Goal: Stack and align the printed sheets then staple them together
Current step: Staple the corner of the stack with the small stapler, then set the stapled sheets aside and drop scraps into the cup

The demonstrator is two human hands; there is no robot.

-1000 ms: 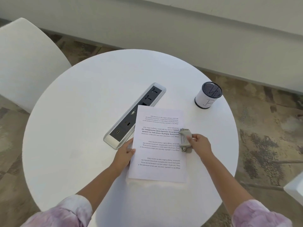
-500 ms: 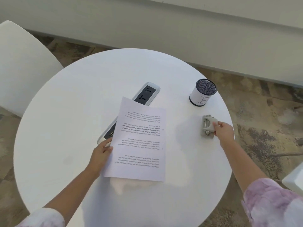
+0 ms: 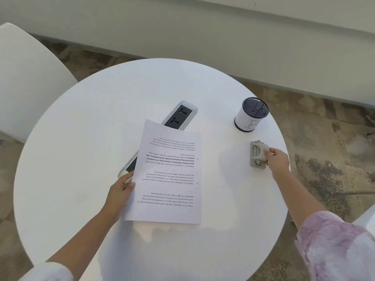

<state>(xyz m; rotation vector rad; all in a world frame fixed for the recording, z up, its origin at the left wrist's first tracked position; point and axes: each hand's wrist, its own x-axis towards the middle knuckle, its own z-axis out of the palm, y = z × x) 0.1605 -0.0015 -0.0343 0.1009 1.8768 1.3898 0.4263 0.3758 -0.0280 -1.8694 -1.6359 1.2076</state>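
Hiding power strip middle — printed sheets, left hand gripping.

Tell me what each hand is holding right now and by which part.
The left hand pinches the printed sheets by their left edge. The right hand grips the stapler at its right side, with the stapler on the table.

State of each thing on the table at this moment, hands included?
printed sheets: stacked, lifted at left edge.
left hand: grips the sheets' left edge.
stapler: resting on table.
right hand: holds the stapler.
pen cup: upright.
power strip: partly covered by sheets.
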